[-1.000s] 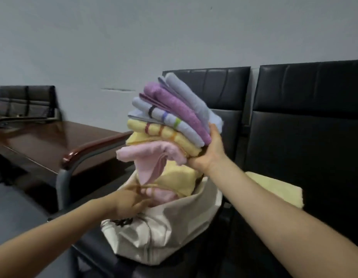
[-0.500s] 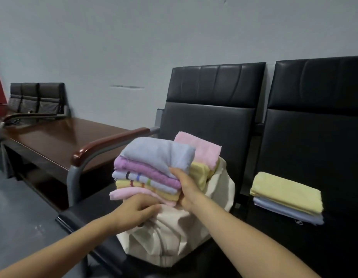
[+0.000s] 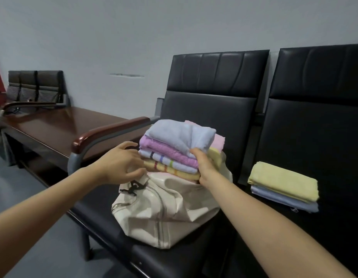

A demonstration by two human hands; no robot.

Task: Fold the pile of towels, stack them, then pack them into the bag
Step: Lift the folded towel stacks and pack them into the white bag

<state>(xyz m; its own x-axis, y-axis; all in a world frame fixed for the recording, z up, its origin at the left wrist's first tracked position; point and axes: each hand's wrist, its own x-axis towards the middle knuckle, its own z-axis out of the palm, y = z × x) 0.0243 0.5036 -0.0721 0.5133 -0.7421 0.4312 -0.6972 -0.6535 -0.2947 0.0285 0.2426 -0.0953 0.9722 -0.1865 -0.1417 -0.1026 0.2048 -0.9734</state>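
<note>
Over the mouth of the bag (image 3: 164, 213), your right hand (image 3: 204, 167) clamps the folded towel stack (image 3: 174, 151) only partly sunk in, your left hand (image 3: 118, 165) pinches the bag rim, and two folded towels (image 3: 284, 185) wait right of the bag, unpacked.

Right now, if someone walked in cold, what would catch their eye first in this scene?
Most striking is the colourful stack of folded towels sitting in the mouth of the cream canvas bag on the black padded seat, centre frame. The right hand grips the stack's near edge while the left hand pinches the bag's rim. On the next seat to the right lie two more folded towels, yellow over pale blue.
</note>
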